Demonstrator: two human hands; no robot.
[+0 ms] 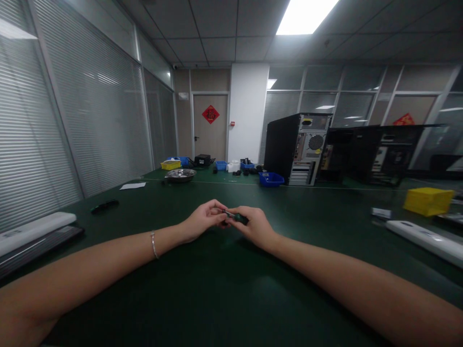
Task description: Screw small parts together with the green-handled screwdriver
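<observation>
Both hands meet above the middle of the dark green table (224,289). In my right hand (259,226) is a small screwdriver (241,219) with a dark green handle, its thin metal shaft pointing left toward the other hand. The fingers of my left hand (202,220) are pinched together around the shaft's end. Whatever else they hold is too small and too covered by the fingers to name. A bracelet (154,245) circles my left wrist.
A dark tool (104,206) and white paper (132,186) lie to the left. Farther back are a metal bowl (180,175), a blue bin (271,180) and a computer tower (298,149). A yellow box (428,201) and a long white device (427,238) are on the right.
</observation>
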